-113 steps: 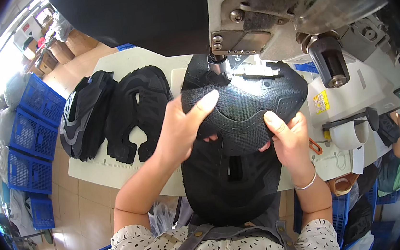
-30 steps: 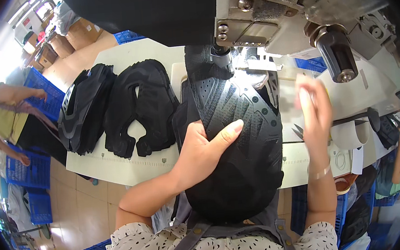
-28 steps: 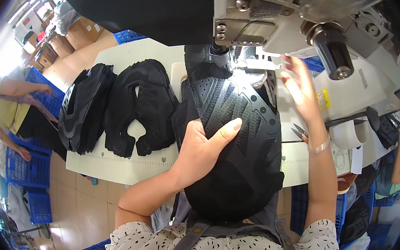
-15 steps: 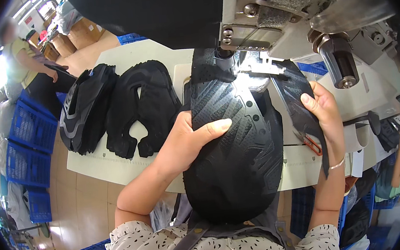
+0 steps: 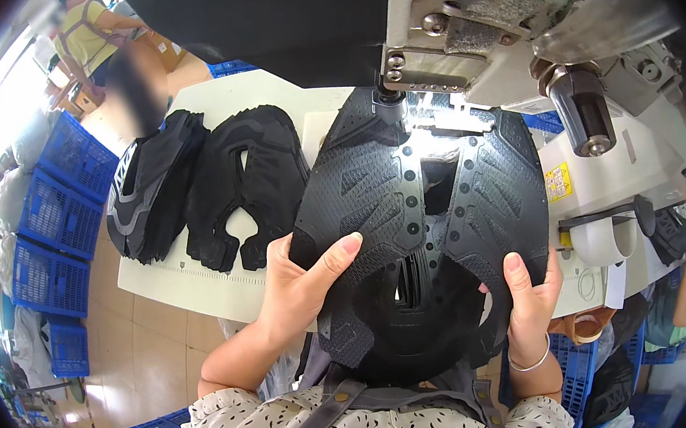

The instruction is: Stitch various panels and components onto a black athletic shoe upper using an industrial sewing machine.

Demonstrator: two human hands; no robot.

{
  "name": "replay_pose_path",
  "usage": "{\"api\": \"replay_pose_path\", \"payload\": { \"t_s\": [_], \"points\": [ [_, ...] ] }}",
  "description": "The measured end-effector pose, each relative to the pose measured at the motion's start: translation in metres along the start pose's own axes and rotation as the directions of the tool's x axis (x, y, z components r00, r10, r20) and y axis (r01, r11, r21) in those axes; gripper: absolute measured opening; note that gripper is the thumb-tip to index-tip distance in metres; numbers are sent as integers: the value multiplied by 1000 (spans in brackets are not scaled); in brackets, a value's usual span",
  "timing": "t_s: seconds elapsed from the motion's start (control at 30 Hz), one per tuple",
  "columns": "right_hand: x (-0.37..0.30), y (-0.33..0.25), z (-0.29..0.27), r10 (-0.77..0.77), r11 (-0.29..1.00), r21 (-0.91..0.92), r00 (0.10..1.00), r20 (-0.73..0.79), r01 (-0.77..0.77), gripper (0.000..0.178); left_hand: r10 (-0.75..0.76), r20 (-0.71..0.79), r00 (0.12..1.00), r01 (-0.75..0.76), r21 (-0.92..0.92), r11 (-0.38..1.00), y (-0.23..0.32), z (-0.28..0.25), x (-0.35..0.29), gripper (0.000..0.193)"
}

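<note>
A black shoe upper with textured panels and rows of round holes lies spread under the sewing machine head. Its far end reaches the lit needle area, and its two sides curve toward me around a central gap. My left hand grips the left side, thumb on top and fingers mostly hidden beneath. On the right side, my right hand holds the edge in the same way. More black layered pieces show through the gap and below the upper, near my lap.
Two stacks of black shoe uppers, one plain and one with grey trim, rest on the white table. Blue crates line the left side. A metal cylinder hangs at right. Other people work at far left and right.
The upper has swung from a folded, narrow position to lying spread out. Both hands have shifted toward me, and the right hand now grips the lower right side. The person at far left has moved.
</note>
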State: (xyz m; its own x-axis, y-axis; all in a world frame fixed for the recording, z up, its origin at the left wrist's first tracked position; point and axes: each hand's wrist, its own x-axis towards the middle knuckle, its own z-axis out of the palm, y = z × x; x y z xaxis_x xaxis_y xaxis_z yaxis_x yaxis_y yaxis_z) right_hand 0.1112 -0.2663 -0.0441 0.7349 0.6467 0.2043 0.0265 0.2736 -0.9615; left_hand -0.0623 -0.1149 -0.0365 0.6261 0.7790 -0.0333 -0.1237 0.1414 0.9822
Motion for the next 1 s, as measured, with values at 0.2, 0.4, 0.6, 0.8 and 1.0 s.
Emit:
{"api": "replay_pose_path", "payload": {
  "t_s": [0.2, 0.4, 0.6, 0.8, 1.0],
  "points": [
    [16, -3, 2, -13, 1000, 13, 997, 76, 12, 25, 80, -3, 997, -80, -63, 995, 11, 6, 17, 17],
    [39, -6, 8, -29, 1000, 15, 998, 65, 28, 22, 86, 5, 996, -86, -47, 995, 20, 5, 37, 18],
    [59, -1, 11, -9, 996, 86, 998, 66, 4, 22, 87, 27, 996, -83, -113, 990, 28, 4, 57, 21],
    [69, 2, 12, -22, 994, 111, 997, 75, 14, 21, 59, 30, 998, -54, -148, 987, 31, 1, 69, 24],
    [72, 2, 10, -15, 993, 115, 997, 71, 7, 20, 61, -184, 981, -83, -114, 990, 19, -2, 79, 46]
  ]
}}
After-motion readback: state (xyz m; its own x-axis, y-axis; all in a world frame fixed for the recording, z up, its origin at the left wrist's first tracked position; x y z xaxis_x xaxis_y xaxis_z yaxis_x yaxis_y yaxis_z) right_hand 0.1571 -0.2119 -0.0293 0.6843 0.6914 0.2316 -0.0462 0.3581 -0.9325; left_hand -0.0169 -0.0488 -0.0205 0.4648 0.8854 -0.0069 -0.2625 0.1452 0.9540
